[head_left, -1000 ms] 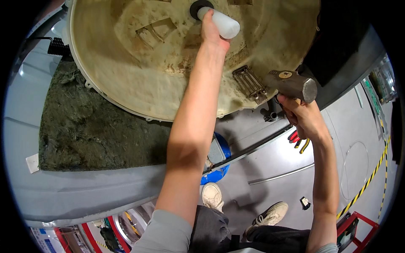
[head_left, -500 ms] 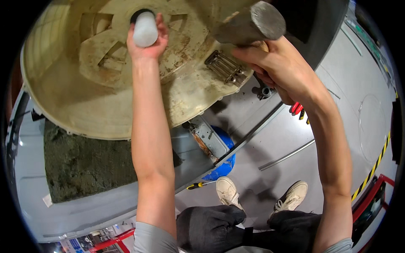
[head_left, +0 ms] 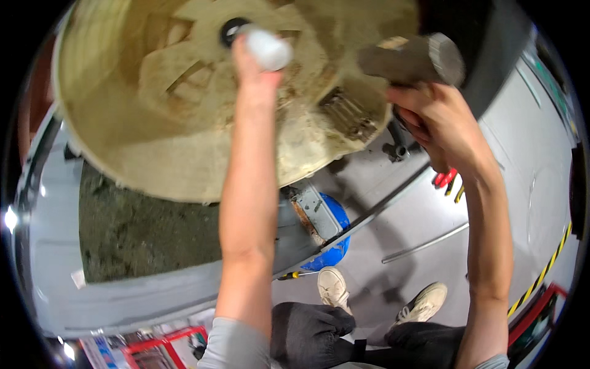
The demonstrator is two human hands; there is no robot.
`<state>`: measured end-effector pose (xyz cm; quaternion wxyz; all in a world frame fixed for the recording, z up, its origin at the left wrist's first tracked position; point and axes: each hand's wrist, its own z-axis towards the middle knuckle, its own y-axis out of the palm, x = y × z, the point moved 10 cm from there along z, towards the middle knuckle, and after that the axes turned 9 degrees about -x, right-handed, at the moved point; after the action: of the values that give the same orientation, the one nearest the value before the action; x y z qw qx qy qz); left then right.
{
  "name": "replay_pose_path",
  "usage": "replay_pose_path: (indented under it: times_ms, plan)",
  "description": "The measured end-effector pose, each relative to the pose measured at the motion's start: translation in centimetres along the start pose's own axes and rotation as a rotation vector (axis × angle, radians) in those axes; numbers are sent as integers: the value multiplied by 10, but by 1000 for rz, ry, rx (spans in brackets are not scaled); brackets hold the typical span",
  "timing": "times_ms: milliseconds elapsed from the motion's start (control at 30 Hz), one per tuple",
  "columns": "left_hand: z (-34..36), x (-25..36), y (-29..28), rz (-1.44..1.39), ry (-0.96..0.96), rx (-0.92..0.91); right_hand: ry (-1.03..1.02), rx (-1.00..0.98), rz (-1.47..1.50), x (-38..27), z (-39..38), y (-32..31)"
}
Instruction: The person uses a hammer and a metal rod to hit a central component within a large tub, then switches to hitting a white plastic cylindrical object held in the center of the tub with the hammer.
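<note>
My left hand [head_left: 253, 66] is closed around a white cylinder [head_left: 270, 50], which tilts to the right over a large round cream plastic tub [head_left: 178, 166]. The cylinder's near end lies beside the black-ringed hole [head_left: 233, 31] in the tub's stained middle; whether its far end touches the ring I cannot tell. My right hand [head_left: 439, 114] grips a hammer, its heavy dark metal head [head_left: 409, 60] raised over the tub's right edge, apart from the cylinder. Most of the hammer's handle is hidden in my fist. A metal heating element [head_left: 349, 114] sits in the tub's right side.
Under the tub lies a dark, rough mat [head_left: 141, 227] on a grey panel [head_left: 55, 246]. A blue round object [head_left: 335, 255] stands below the panel's edge. On the floor are a metal tube [head_left: 424, 243], red-handled pliers [head_left: 445, 179] and a yellow-black screwdriver [head_left: 287, 276]; my shoes stand close by.
The white cylinder has swung from roughly upright over the hole to a rightward tilt, with my left hand turning along. My right hand and the hammer have shifted right and slightly lower in view.
</note>
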<state>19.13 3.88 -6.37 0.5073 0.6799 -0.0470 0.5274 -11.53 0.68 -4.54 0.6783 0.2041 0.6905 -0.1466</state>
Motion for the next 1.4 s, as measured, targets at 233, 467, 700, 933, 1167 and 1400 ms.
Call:
replay_pose_path:
  times_ms: [233, 467, 700, 933, 1167, 1400]
  plan:
    - [3, -22, 21, 3, -38, 198, 73, 103, 15, 16, -7, 1]
    - [-30, 0, 21, -178, -30, 153, 92, 84, -48, 17, -7, 21]
    - [-29, 11, 13, -175, 18, 239, 92, 7, -131, 13, -5, 33]
    - [-30, 20, 14, -345, -64, 166, 56, 63, -65, 6, -8, 43]
    - [-51, 27, 32, -613, -149, 18, 56, 31, -84, 14, -6, 46]
    - [-46, 24, 23, -551, -99, 27, -288, 238, -319, -15, -13, 43]
